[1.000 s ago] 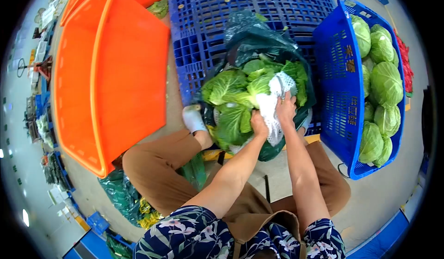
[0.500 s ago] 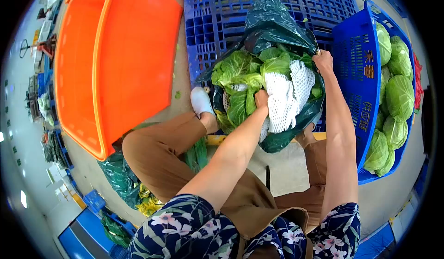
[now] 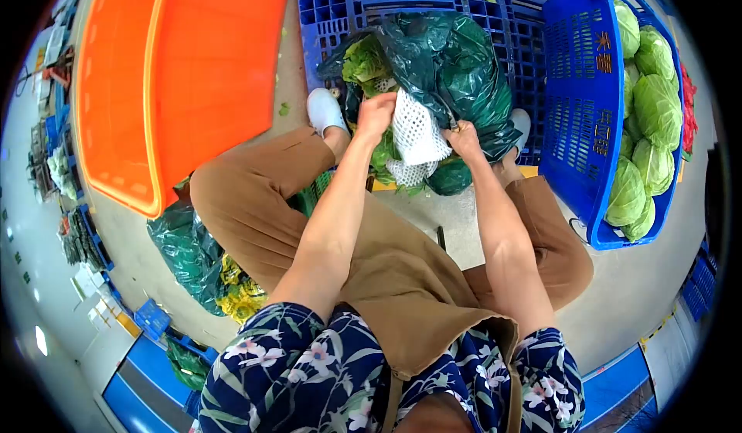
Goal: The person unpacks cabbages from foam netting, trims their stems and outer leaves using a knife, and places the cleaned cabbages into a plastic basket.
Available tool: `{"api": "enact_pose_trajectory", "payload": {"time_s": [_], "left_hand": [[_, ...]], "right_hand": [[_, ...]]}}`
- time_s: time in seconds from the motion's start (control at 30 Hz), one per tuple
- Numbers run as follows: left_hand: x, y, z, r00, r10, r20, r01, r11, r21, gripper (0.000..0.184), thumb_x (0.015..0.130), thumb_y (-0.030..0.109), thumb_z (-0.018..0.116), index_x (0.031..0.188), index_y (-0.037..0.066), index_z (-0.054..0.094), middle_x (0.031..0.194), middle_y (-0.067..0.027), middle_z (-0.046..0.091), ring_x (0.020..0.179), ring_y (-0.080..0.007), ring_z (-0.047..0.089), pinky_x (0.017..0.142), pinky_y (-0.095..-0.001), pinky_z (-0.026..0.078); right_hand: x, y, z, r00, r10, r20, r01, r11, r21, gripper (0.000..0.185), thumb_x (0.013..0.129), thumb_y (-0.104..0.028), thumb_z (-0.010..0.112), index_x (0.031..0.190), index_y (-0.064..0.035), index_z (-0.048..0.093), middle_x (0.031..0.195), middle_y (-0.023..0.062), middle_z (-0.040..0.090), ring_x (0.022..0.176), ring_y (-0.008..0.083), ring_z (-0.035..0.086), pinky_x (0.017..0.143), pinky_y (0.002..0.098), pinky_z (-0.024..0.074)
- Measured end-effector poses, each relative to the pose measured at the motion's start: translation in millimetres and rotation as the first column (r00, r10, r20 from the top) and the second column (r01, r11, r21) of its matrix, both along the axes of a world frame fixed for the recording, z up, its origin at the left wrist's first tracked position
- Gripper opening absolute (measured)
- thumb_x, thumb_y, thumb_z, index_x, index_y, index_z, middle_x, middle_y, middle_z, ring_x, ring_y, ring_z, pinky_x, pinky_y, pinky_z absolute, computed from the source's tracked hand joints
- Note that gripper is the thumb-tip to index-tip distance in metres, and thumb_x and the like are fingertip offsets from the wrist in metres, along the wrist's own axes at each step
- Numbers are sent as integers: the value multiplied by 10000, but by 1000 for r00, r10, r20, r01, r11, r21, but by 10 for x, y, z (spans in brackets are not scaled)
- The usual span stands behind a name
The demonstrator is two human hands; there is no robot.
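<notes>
A dark green plastic bag (image 3: 468,69) lies on the blue pallet between my feet, its upper part folded across the leaves inside. White foam netting (image 3: 417,133) sticks out of its near side, with loose green leaves (image 3: 365,60) beside it. My left hand (image 3: 376,116) is closed at the netting's upper left edge, and its fingertips are partly hidden. On the other side of the netting, my right hand (image 3: 464,139) pinches the rim of the bag.
A blue crate (image 3: 576,116) of green cabbages (image 3: 657,112) stands to the right. At the left is a large orange bin (image 3: 209,69). The blue pallet (image 3: 340,8) has leaf scraps on it. Another green bag (image 3: 182,251) with yellow leaves (image 3: 241,294) lies by my left knee.
My right hand has drawn the bag's rim leftward and down over the leaves, covering most of them. My left hand has moved from among the leaves to the netting's upper left edge.
</notes>
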State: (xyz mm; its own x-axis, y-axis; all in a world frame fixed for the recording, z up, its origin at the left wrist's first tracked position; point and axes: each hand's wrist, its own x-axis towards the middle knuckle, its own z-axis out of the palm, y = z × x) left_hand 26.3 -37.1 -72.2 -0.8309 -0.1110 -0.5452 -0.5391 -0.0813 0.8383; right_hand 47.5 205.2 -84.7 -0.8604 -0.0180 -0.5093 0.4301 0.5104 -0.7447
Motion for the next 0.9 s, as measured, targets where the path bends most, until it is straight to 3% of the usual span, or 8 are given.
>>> {"api": "enact_pose_trajectory", "payload": {"time_s": [0.1,0.2,0.3,0.43,0.57,0.7,0.77,0.9], "left_hand": [[545,-217,-144,807,582,-102,-591,793,-151,192,816,26,506,959,0,633,871,-141,655,696,-210,605,623,-318,487],[1109,-222,-623,660,608,442,-154,685,-712,314,796,274,566,928,11,675,982,-192,662,904,-330,636,779,-404,491],[1232,-10,-182,501,360,787,-616,787,31,690,805,576,562,1250,50,517,1299,-150,511,1179,-330,478,952,-455,411],[1271,113,-423,737,207,643,-622,581,526,946,747,785,451,1406,118,328,1441,-99,354,1318,-323,311,1059,-586,231],[1670,8,-451,488,532,692,-871,345,349,593,860,362,518,1392,187,319,1439,-86,333,1317,-325,328,990,-688,239],[2228,71,-1325,517,187,835,-425,903,61,683,794,213,648,1383,159,307,1406,-88,348,1272,-349,366,861,-669,396],[1775,459,-858,430,402,808,-266,912,-312,544,729,117,729,1222,107,501,1207,-109,547,1087,-320,546,673,-552,539],[1401,871,-1305,505,400,765,-138,912,-386,509,724,107,728,1187,98,517,1160,-109,561,1026,-311,557,637,-524,537]], "right_hand": [[-18,-3,23,995,17,-96,-12,999,45,242,692,-149,711,635,24,552,542,53,490,532,149,441,543,342,398],[-1,-14,-12,999,4,-52,-1,999,50,271,658,-183,729,718,46,597,619,190,568,590,272,582,604,379,460],[55,-8,34,993,9,-121,-2,998,55,275,687,-177,726,640,28,550,546,67,487,534,152,440,544,348,403],[29,48,155,994,20,-103,-12,996,85,286,683,-188,740,660,32,559,552,58,493,545,134,435,540,337,401],[-148,200,-60,992,-1,-124,4,1000,18,236,702,-156,713,743,46,599,592,147,553,562,222,537,580,369,445],[-429,94,231,995,-1,-97,16,988,153,208,710,-160,698,748,24,609,599,149,556,559,224,540,583,368,448],[-500,94,123,995,10,-101,6,988,156,217,708,-170,698,740,24,606,594,163,540,551,236,540,575,373,444],[-642,125,10,998,61,-21,-58,993,102,229,722,-141,690,672,55,583,530,145,493,498,161,482,533,351,424]]}}
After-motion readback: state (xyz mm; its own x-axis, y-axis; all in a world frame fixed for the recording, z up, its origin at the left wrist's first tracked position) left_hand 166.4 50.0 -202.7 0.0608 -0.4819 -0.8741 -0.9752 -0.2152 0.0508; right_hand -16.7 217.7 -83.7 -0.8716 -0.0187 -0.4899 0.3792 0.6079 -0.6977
